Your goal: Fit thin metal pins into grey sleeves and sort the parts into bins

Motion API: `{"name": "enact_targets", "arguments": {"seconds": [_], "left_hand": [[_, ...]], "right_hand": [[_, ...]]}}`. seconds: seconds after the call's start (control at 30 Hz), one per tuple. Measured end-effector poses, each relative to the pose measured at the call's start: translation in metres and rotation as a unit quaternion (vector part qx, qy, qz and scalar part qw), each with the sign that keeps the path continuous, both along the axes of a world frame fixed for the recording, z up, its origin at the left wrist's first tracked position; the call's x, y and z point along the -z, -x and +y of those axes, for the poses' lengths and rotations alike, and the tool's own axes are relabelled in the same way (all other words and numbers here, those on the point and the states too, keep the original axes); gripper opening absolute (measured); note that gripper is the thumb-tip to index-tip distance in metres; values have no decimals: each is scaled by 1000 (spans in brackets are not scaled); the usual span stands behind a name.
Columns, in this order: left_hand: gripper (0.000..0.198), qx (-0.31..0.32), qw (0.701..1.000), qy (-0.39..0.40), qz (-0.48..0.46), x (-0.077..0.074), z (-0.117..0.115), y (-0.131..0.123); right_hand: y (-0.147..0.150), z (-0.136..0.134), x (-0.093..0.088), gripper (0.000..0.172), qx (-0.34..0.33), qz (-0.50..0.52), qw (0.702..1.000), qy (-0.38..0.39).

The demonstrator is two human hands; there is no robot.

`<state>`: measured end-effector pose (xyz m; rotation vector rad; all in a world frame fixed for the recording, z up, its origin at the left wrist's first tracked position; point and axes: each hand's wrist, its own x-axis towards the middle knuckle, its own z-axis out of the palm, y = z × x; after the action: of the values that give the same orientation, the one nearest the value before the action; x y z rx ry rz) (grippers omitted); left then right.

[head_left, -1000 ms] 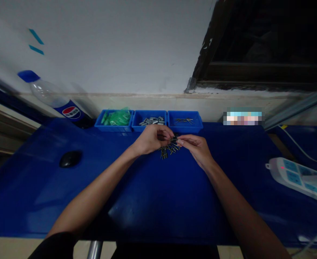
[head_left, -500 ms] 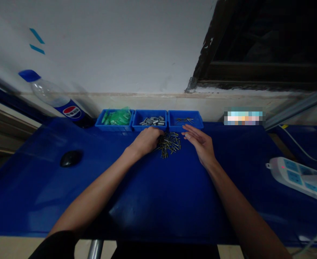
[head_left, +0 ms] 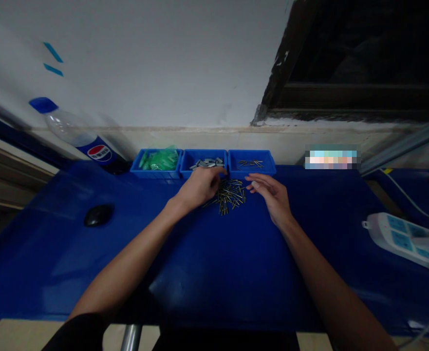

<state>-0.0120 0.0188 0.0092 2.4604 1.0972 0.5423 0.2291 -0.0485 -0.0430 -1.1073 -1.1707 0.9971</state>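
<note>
A pile of small dark and brass pins (head_left: 230,194) lies on the blue table top (head_left: 214,263) in front of three blue bins. My left hand (head_left: 199,186) rests at the pile's left edge, back up. Its curled fingers reach the front rim of the middle bin (head_left: 204,157), which holds grey metal pieces (head_left: 207,164). What the fingers hold, if anything, is hidden. My right hand (head_left: 270,193) hovers just right of the pile, fingers stretched and apart, holding nothing. The right bin (head_left: 251,160) holds a few pins. The left bin (head_left: 157,161) holds green plastic bags.
A plastic cola bottle (head_left: 76,134) lies at the back left against the wall. A black computer mouse (head_left: 98,215) sits on the left of the table. At the right edge lies a white power strip (head_left: 406,238) with cables.
My hands met over the pile a second ago and have parted. The left hand slid forward to the middle bin's rim; the right hand opened beside the pile.
</note>
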Motion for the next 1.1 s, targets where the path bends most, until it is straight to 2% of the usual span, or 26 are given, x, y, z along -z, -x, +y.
{"name": "enact_targets", "arguments": {"seconds": [0.1,0.3,0.43,0.53,0.63,0.87,1.1], "left_hand": [[48,13,997,19,-69,-3,-1,-2],[44,7,990,56,-127,3,0,-4],[40,15,969,127,-211,3,0,-6],[29,19,950,189,-246,0,1,-6],[17,17,935,233,-268,-2,2,-5],[16,9,913,278,-298,0,1,-7],[13,42,929,263,-257,1,0,-8]], "right_hand": [[1,-1,-1,25,-3,2,1000,5],[4,-1,-2,27,-5,-7,1000,15],[5,-1,-2,27,-8,-6,1000,17],[5,-1,-2,30,-18,-16,999,22],[8,-3,-3,35,-48,-28,998,28],[17,-7,-4,32,-125,45,988,74],[17,-4,7,27,-86,75,990,85]]}}
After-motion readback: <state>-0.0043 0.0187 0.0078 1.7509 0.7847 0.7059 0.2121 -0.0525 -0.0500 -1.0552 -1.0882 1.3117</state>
